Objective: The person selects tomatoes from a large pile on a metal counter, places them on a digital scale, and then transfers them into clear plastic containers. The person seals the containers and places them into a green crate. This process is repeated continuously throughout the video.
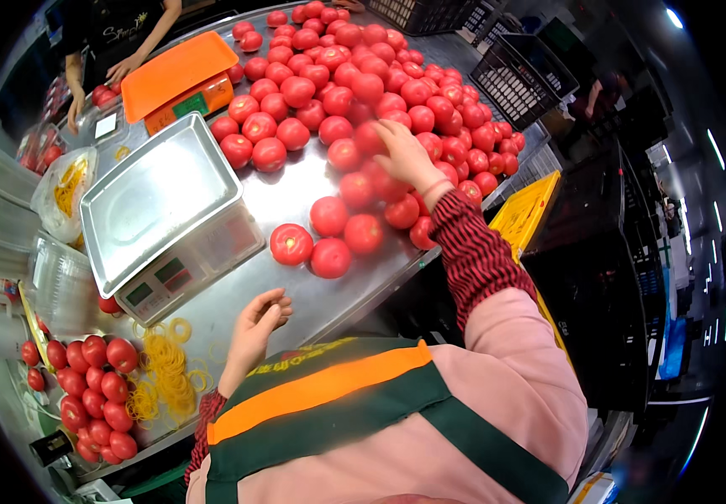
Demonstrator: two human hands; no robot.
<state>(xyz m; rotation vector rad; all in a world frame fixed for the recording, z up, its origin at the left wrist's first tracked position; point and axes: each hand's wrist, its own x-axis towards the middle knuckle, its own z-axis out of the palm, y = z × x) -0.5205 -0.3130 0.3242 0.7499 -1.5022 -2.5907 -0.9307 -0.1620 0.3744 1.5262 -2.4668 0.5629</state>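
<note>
Red tomatoes (338,82) lie heaped across the far part of a metal table (312,302). My right hand (407,154) reaches over the heap's near side, its fingers spread and curved at tomatoes that look blurred; whether it holds one I cannot tell. Several tomatoes (330,257) lie loose nearer to me, below that hand. My left hand (262,321) hovers near the table's front edge with loosely curled fingers and nothing visible in it. Left of it stands a digital scale with a bare metal pan (161,195).
An orange scale (180,75) stands behind the metal one, near a co-worker's hands (126,66). At left are a bag of rubber bands (68,189), clear plastic containers (63,283), loose yellow rubber bands (171,372) and more tomatoes (95,403). Crates (520,79) stand at right.
</note>
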